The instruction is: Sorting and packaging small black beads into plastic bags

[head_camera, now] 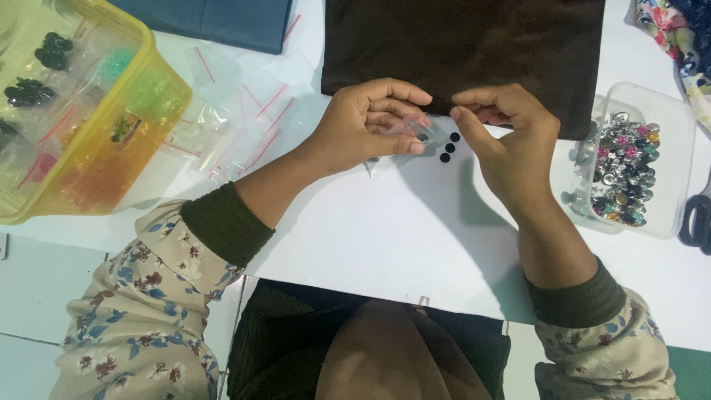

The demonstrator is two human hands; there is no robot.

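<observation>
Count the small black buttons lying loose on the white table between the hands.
3: black buttons clustered on the white table between left hand and right hand; more may be hidden beneath them.

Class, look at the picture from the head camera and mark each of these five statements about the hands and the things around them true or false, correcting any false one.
1. The left hand holds a small clear plastic bag. True.
2. Three small black buttons lie on the white surface between the hands. True.
3. The yellow container stands beside the right hand. False: it stands far left; a clear tub of mixed buttons is beside the right hand.
4. The dark cloth covers both hands. False: it lies beyond them.
5. The sleeves are plain white. False: floral, with dark cuffs.
</observation>
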